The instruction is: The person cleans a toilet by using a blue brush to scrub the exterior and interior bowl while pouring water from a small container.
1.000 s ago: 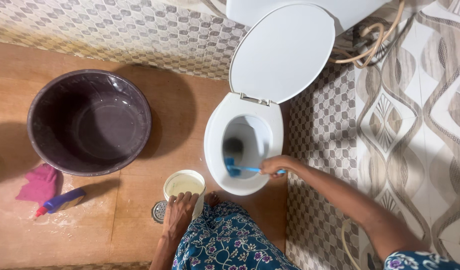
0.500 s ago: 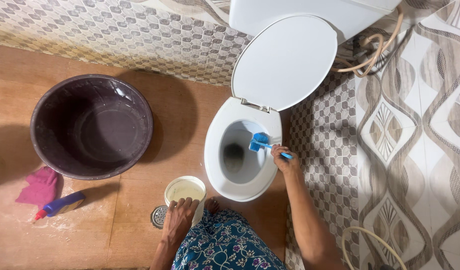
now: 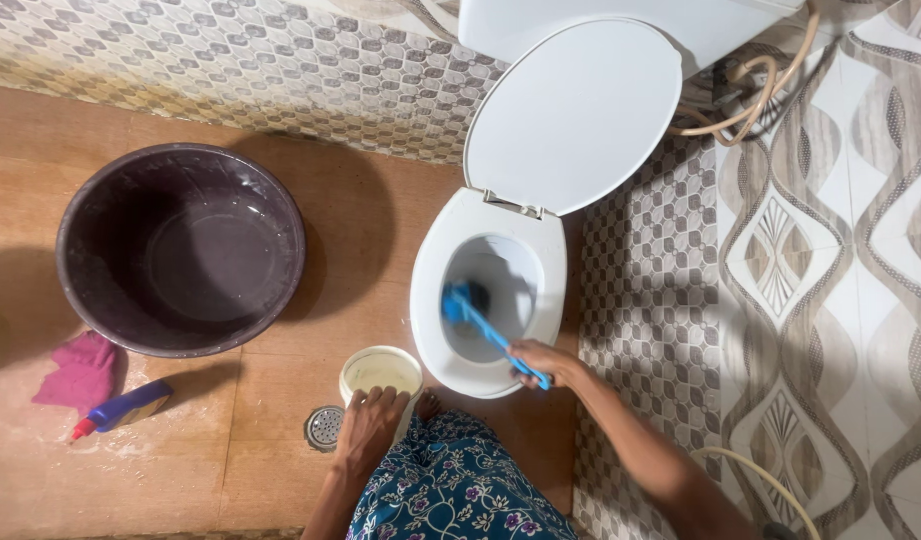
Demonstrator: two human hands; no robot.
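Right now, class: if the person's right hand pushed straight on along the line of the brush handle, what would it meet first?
Probably the inner wall of the toilet bowl, since the right hand aims the blue brush up-left into it; depth is unclear.

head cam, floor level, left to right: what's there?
Pink cloth → blue spray bottle → dark basin → floor drain → white bucket → blue toilet brush → hose.

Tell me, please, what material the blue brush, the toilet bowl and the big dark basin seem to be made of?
Blue brush: likely plastic, uniform bright colour, thin moulded handle.
Toilet bowl: looks like glazed ceramic, white and glossy.
Dark basin: probably plastic, smooth purple-brown wall with soft sheen.
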